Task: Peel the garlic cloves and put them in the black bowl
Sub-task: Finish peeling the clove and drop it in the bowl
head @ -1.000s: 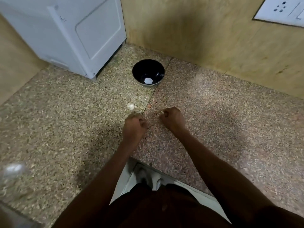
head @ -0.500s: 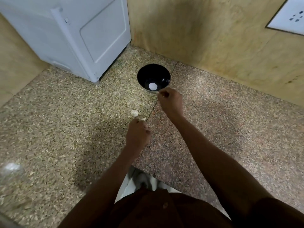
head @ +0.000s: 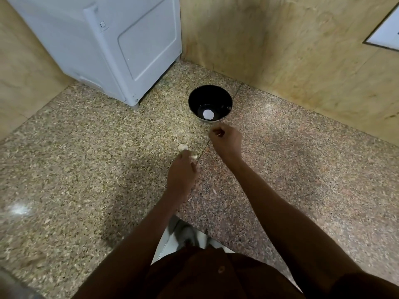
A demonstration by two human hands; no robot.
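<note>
Head view: right hand [head: 226, 141] beside black bowl [head: 195, 100]

The right hand [head: 226, 141] curls over something too small to name — the left hand [head: 181, 175] half-covers 2 garlic cloves [head: 183, 147]; the wall plate [head: 386, 33] is cropped.

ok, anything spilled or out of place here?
Nothing spilled or damaged. The bowl stands upright with one white piece inside. Two garlic pieces lie on the counter by the left hand; a few small flecks near the right hand may be peel.
</note>
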